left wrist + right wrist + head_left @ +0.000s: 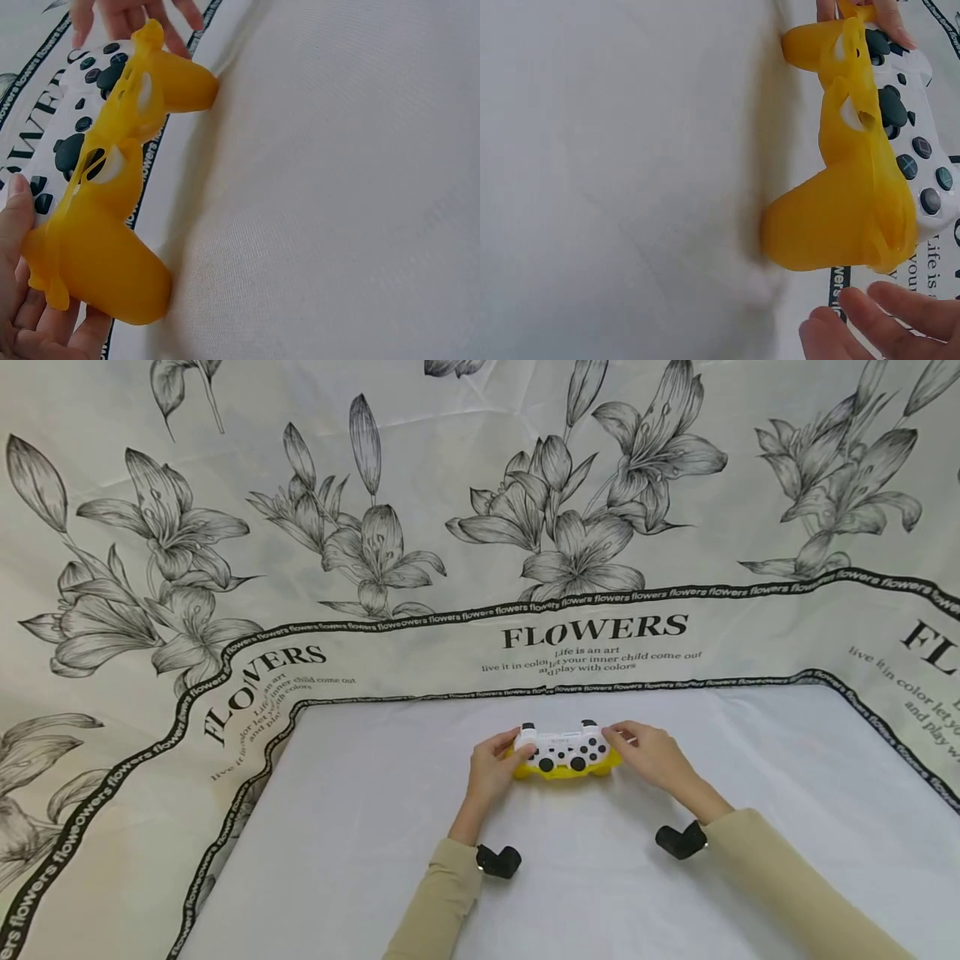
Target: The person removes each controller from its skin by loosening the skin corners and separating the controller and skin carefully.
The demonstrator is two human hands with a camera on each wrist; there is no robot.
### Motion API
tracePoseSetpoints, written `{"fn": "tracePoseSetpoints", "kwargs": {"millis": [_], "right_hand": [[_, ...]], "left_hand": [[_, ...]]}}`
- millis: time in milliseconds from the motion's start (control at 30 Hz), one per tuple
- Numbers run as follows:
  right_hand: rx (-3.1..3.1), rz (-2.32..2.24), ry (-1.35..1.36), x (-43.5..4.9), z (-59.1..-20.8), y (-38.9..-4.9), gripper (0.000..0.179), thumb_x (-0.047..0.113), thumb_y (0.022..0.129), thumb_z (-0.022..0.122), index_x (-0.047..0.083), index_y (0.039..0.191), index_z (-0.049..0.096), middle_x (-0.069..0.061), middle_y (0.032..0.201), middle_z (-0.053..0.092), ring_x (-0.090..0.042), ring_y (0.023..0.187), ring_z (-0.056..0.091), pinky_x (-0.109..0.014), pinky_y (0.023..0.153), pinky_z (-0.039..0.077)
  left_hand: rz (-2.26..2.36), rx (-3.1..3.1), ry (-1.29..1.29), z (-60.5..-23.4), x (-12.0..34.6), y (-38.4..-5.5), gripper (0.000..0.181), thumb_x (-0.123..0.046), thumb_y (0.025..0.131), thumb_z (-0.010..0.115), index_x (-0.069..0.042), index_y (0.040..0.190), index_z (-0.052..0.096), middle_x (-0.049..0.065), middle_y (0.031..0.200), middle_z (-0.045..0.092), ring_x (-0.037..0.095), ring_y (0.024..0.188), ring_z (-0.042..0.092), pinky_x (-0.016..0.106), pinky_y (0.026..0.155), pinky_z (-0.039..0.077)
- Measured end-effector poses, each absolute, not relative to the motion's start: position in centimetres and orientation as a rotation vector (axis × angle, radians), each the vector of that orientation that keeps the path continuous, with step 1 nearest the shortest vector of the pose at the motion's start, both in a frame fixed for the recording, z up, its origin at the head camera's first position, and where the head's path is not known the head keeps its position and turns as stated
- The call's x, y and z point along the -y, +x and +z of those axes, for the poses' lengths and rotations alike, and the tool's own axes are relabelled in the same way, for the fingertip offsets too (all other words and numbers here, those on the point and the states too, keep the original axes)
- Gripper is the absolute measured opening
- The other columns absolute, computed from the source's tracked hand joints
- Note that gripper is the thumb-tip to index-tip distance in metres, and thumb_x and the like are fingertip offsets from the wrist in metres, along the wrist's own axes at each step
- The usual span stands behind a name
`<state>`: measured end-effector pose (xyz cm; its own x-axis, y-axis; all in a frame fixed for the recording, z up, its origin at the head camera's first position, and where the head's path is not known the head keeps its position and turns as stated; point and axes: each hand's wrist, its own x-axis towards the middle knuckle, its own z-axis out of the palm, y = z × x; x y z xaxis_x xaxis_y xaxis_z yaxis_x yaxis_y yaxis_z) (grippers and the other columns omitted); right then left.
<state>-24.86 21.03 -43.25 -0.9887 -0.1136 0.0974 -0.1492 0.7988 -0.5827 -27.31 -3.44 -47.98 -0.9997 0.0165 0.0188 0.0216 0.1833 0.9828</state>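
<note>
A white game controller (564, 748) with black buttons and sticks lies partly inside a yellow silicone sleeve (105, 262). The sleeve covers its grips, while its upper edge is bunched below the sticks and the white top is bare. My left hand (491, 767) grips the left end, thumb on the face near the direction buttons, fingers beneath. At the right end is my right hand (660, 756); in the right wrist view its slightly bent fingers (889, 319) stand apart from the sleeve's edge, holding nothing.
A white cloth (360, 827) covers the table under the controller. Behind it and to both sides rises a curtain (412, 568) printed with lilies and lettering. A black wrist camera (501, 861) sits at the left cuff, another black camera (681, 841) at the right.
</note>
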Motion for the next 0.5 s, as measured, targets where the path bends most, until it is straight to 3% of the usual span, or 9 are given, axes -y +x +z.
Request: {"fn": "tracePoseSetpoints", "kwargs": {"millis": [167, 400, 500], "right_hand": [[3.076, 1.284, 0.136, -21.9, -43.8, -25.0, 0.061, 0.044, 0.1, 0.043, -0.011, 0.125, 0.055, -0.024, 0.105, 0.066, -0.023, 0.083, 0.066, -0.034, 0.072, 0.058], [2.953, 1.997, -0.104, -22.8, -44.0, -25.9, 0.07, 0.043, 0.097, 0.051, -0.013, 0.138, 0.039, -0.024, 0.13, 0.054, -0.011, 0.092, 0.064, -0.029, 0.084, 0.057], [2.781, 2.312, -0.18, -23.2, -44.2, -26.1, 0.059, 0.029, 0.097, 0.056, -0.011, 0.138, 0.042, -0.013, 0.114, 0.064, -0.005, 0.086, 0.064, -0.024, 0.081, 0.057]], "left_hand": [[-2.019, 2.417, -0.065, -48.0, 3.6, -27.2, 0.047, -0.025, 0.081, 0.077, -0.006, 0.122, 0.065, 0.011, 0.125, 0.065, 0.022, 0.115, 0.063, 0.026, 0.09, 0.053], [-2.004, 2.383, -0.072, -47.9, 3.6, -27.1, 0.046, -0.022, 0.081, 0.077, -0.005, 0.122, 0.065, 0.012, 0.125, 0.065, 0.023, 0.115, 0.063, 0.025, 0.09, 0.053], [-2.009, 2.381, -0.07, -47.9, 3.6, -27.1, 0.046, -0.022, 0.081, 0.077, -0.004, 0.122, 0.065, 0.013, 0.124, 0.065, 0.023, 0.114, 0.064, 0.026, 0.089, 0.054]]}}
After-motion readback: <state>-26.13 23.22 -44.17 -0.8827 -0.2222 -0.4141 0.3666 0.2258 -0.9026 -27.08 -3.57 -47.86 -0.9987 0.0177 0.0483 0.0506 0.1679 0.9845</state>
